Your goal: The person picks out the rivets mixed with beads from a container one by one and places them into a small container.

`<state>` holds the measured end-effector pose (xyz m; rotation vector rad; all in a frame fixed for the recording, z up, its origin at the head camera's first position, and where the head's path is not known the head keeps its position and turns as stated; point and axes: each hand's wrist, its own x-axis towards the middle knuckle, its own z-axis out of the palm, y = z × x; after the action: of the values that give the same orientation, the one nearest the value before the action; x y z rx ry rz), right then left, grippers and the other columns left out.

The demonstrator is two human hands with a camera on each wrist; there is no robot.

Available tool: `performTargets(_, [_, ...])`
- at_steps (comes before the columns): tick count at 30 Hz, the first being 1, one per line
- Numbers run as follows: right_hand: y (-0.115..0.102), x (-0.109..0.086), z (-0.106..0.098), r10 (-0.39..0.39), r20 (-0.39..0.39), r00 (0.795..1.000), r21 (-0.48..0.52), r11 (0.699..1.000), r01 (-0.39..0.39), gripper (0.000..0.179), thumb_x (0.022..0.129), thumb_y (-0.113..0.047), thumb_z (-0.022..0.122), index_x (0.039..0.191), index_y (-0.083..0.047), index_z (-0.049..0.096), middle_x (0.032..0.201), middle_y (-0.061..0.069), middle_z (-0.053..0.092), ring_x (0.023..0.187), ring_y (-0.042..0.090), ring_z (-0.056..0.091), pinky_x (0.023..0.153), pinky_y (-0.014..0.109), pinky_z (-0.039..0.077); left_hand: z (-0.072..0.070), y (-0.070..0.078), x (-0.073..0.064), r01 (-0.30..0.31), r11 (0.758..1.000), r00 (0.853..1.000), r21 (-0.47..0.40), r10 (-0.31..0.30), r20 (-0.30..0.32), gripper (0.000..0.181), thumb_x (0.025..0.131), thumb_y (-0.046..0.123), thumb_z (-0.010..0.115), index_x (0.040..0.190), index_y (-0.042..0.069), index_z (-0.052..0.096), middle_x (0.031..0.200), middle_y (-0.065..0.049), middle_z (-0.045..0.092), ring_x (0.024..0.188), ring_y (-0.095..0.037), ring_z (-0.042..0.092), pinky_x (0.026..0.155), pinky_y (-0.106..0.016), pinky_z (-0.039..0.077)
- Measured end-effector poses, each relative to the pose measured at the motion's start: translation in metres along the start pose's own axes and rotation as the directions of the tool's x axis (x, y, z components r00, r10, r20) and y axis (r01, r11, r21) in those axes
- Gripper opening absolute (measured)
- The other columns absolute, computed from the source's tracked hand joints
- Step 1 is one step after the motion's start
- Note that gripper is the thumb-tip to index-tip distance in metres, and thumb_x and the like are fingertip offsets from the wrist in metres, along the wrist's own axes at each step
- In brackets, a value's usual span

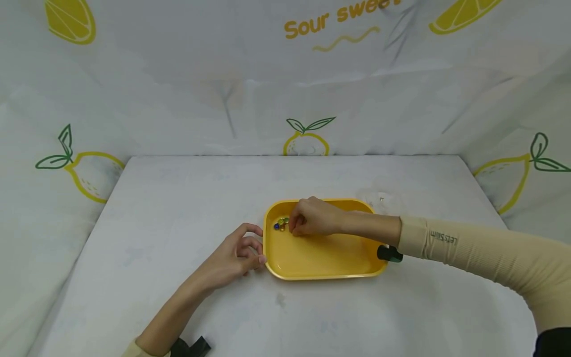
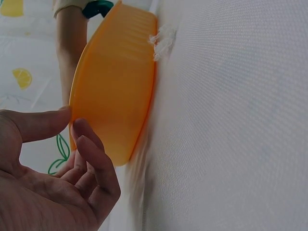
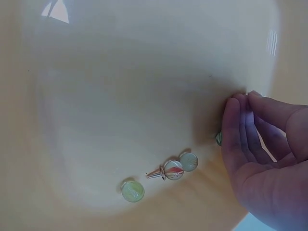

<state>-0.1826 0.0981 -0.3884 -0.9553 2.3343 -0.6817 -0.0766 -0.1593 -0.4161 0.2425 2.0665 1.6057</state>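
A yellow tray lies on the white table, with several small glass marbles, one dark blue, at its left end. My right hand reaches into it beside them. In the right wrist view, the right hand's thumb and fingertips meet low in the tray; whatever may be between them is hidden. A green marble peeks out by those fingers. Nearby lie a clear marble with a red swirl and a small shiny peg-like piece. My left hand, fingers loosely bent, touches the tray's left rim with its thumb.
Behind the tray's right corner, clear crinkled plastic lies on the table with a tiny shiny piece. A white lemon-printed cloth hangs behind the table. Dark wrist mounts sit on both arms.
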Motion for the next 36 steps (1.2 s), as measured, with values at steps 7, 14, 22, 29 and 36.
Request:
performTargets(7, [0.002,0.000,0.000,-0.008,0.022,1.000,0.018,1.000,0.007,0.004,0.095,-0.004,0.080,0.092,-0.007,0.081,0.088,0.002,0.079,0.075,0.003,0.066,0.072,0.018,0.056,0.000,0.000,0.000,-0.001,1.000,1.000,0.009,0.001,-0.001,0.055,0.098,0.014,0.075,0.143,0.004,0.044,0.101,-0.009,0.067,0.083,-0.021,0.063,0.063,-0.027,0.051])
performTargets(14, [-0.003,-0.005,-0.007,-0.022,0.032,0.999,0.040,0.999,0.020,0.004,0.095,-0.005,0.079,0.093,-0.006,0.082,0.088,0.002,0.080,0.076,0.002,0.067,0.073,0.017,0.057,-0.001,0.000,0.000,-0.001,1.000,1.000,0.005,0.001,0.000,0.054,0.098,0.014,0.075,0.143,0.005,0.044,0.101,-0.009,0.067,0.082,-0.021,0.063,0.063,-0.027,0.050])
performTargets(22, [-0.009,-0.008,-0.016,-0.053,0.014,0.998,0.027,0.998,0.053,0.004,0.097,-0.009,0.080,0.097,-0.006,0.083,0.091,0.001,0.081,0.080,0.002,0.070,0.077,0.019,0.059,-0.001,-0.001,0.001,0.007,1.000,1.000,0.003,-0.007,0.000,0.054,0.098,0.014,0.075,0.143,0.006,0.045,0.101,-0.008,0.067,0.082,-0.020,0.063,0.062,-0.026,0.049])
performTargets(29, [-0.015,-0.017,-0.026,-0.060,-0.028,0.998,0.023,0.998,0.061,0.005,0.098,-0.009,0.079,0.100,-0.006,0.083,0.093,0.000,0.081,0.080,0.004,0.069,0.077,0.021,0.060,-0.001,-0.001,0.001,0.010,1.000,1.000,0.004,-0.010,0.001,0.054,0.099,0.014,0.075,0.143,0.006,0.045,0.102,-0.009,0.067,0.082,-0.021,0.062,0.062,-0.025,0.049])
performTargets(36, [-0.021,-0.026,-0.036,-0.076,-0.098,0.992,0.028,0.996,0.079,0.007,0.098,-0.008,0.079,0.103,-0.005,0.082,0.098,0.006,0.083,0.082,0.008,0.072,0.078,0.022,0.062,-0.001,0.000,0.000,0.010,1.000,1.000,0.003,-0.010,0.000,0.053,0.099,0.013,0.075,0.142,0.006,0.045,0.101,-0.008,0.067,0.082,-0.019,0.062,0.062,-0.025,0.049])
